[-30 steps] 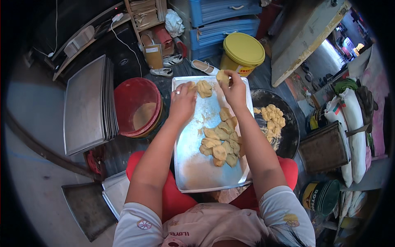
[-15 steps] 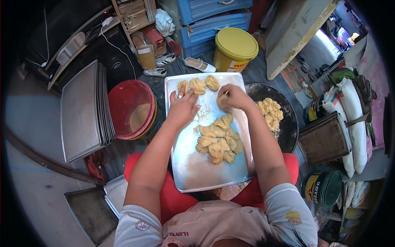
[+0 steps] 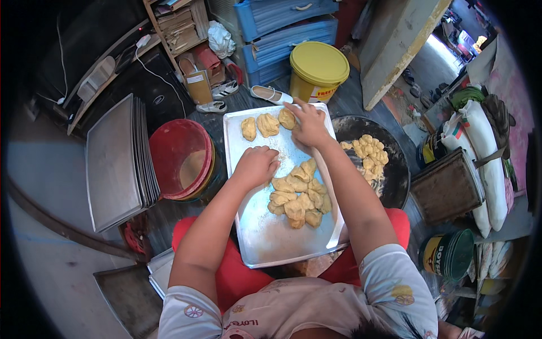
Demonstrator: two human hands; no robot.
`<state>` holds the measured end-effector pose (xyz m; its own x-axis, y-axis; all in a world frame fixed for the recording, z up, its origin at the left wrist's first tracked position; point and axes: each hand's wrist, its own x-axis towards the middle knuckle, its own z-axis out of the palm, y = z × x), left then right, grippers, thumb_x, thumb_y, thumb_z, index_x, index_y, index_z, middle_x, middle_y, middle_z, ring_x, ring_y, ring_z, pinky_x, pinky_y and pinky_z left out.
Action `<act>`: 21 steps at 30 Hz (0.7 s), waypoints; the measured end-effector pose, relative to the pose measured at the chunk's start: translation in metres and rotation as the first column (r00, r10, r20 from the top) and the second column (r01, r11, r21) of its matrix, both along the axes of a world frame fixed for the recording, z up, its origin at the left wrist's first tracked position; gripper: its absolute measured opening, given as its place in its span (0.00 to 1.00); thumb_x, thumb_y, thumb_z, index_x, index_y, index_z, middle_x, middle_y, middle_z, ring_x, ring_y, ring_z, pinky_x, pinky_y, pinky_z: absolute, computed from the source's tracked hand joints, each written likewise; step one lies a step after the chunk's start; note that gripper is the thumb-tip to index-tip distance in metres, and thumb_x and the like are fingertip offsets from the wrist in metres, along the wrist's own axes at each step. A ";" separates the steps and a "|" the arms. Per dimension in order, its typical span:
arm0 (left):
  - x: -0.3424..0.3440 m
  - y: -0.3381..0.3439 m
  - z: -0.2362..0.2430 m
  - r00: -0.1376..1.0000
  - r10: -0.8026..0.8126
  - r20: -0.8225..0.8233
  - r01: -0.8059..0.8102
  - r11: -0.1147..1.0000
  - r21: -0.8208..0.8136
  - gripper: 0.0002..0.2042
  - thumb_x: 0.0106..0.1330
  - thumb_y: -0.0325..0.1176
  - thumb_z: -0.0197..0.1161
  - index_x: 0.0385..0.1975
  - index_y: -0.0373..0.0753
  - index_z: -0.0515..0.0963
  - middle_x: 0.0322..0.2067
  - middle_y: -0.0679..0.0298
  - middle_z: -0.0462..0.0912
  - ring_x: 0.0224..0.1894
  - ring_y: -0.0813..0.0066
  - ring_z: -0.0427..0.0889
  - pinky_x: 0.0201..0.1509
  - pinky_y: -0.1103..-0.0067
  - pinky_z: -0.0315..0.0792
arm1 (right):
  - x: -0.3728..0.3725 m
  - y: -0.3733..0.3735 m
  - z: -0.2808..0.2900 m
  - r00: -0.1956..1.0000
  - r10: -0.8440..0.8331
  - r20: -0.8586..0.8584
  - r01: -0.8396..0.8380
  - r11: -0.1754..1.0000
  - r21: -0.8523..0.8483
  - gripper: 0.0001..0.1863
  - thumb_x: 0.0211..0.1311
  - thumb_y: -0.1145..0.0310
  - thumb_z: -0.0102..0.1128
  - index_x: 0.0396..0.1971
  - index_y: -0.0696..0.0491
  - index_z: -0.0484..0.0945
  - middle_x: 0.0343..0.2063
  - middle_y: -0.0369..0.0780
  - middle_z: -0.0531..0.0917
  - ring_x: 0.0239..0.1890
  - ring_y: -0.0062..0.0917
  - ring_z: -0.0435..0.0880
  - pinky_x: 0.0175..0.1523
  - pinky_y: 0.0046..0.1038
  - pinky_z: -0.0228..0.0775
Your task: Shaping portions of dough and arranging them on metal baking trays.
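Observation:
A metal baking tray [image 3: 282,248] rests across my lap. Along its far edge lie separate pieces of dough [image 3: 268,125], and a heap of dough chunks [image 3: 299,198] sits nearer its middle. My right hand [image 3: 310,125] is at the far right corner with fingers spread, beside the rightmost dough piece [image 3: 287,118]; what lies under its palm is hidden. Left of the heap, my left hand [image 3: 255,168] is low over the tray with curled fingers, close to some small crumbs. Anything inside those fingers is hidden.
To the right stands a round black pan [image 3: 398,169] with small dough balls [image 3: 370,152]. A red tub [image 3: 175,141] and stacked trays [image 3: 116,164] are at the left. Beyond the tray are a yellow lidded bucket [image 3: 319,70] and white shoes [image 3: 268,94].
My left hand has drawn back from the far dough pieces toward the heap, its fingers curling. My right hand has moved farther away and slightly left, its fingers spreading.

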<state>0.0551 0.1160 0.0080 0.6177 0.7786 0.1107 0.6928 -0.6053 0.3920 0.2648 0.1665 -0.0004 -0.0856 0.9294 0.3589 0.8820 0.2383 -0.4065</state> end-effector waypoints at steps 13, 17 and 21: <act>-0.009 0.000 0.003 0.999 0.011 0.045 -0.009 1.000 -0.026 0.14 0.59 0.39 0.57 0.40 0.38 0.79 0.35 0.56 0.79 0.39 0.56 0.77 0.45 0.67 0.69 | 0.006 -0.002 0.001 0.991 -0.062 -0.120 0.058 0.998 -0.037 0.35 0.42 0.61 0.64 0.57 0.44 0.70 0.54 0.40 0.69 0.58 0.34 0.63 0.61 0.42 0.48; -0.002 -0.008 0.003 0.992 -0.041 0.116 0.067 0.972 -0.226 0.16 0.60 0.41 0.58 0.43 0.37 0.78 0.34 0.53 0.79 0.39 0.56 0.78 0.47 0.69 0.71 | 0.033 0.007 -0.021 0.961 -0.152 -0.232 0.132 0.986 -0.100 0.30 0.45 0.72 0.58 0.54 0.51 0.72 0.50 0.47 0.73 0.54 0.43 0.68 0.61 0.34 0.59; 0.000 -0.015 0.003 0.980 -0.158 0.119 0.195 0.878 -0.438 0.22 0.59 0.45 0.61 0.46 0.35 0.77 0.37 0.53 0.78 0.41 0.58 0.78 0.48 0.72 0.70 | 0.032 0.008 -0.039 0.984 -0.099 -0.151 0.090 0.994 -0.068 0.28 0.45 0.74 0.57 0.53 0.53 0.73 0.50 0.47 0.74 0.54 0.44 0.68 0.61 0.34 0.59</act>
